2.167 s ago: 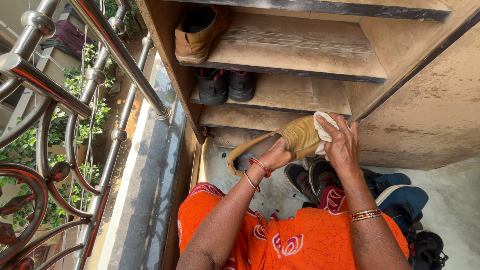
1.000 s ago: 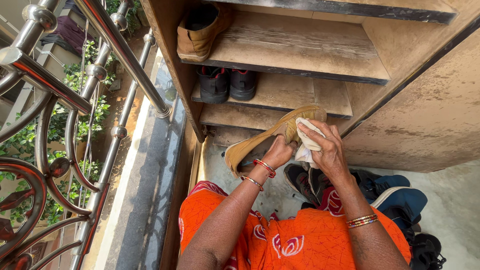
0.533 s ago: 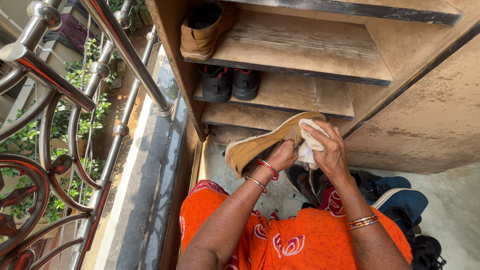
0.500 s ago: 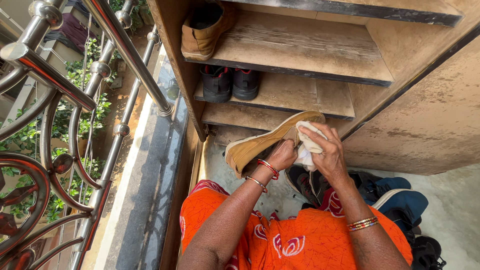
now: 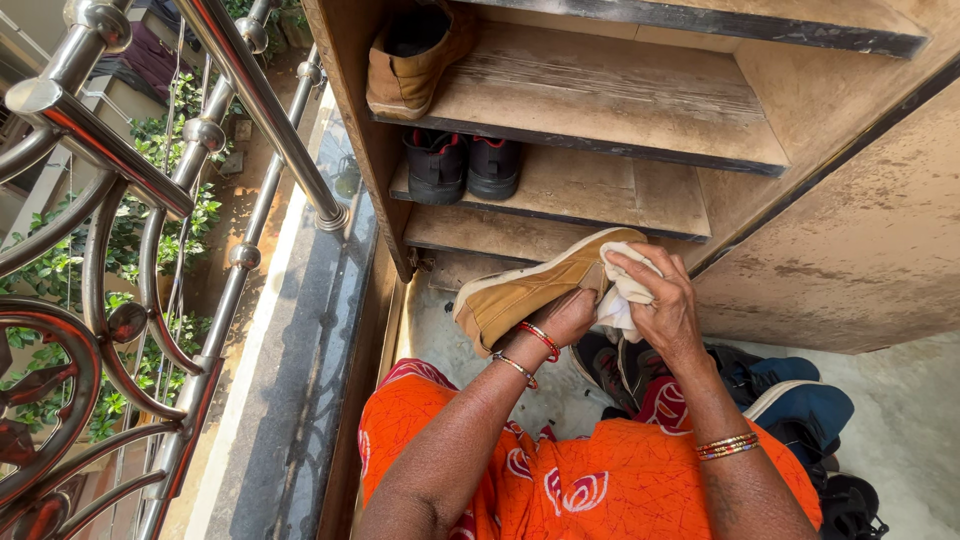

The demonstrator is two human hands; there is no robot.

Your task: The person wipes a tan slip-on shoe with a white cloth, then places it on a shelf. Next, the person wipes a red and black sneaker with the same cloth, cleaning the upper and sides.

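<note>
Gripping the tan suede shoe (image 5: 530, 288) from beneath, the left hand (image 5: 567, 318) holds it long axis slanting up-right before the wooden shoe rack (image 5: 600, 100), while the right hand (image 5: 665, 305) clutches a white cloth (image 5: 625, 300) against its toe end.

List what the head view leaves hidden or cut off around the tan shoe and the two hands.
- Tan shoe: its opening and inside, hidden by the left hand.
- White cloth: mostly covered by the right hand.
- Tan boot on the upper shelf: top cut off by the frame edge.
- Shoes on the floor: partly hidden behind the right arm.
</note>
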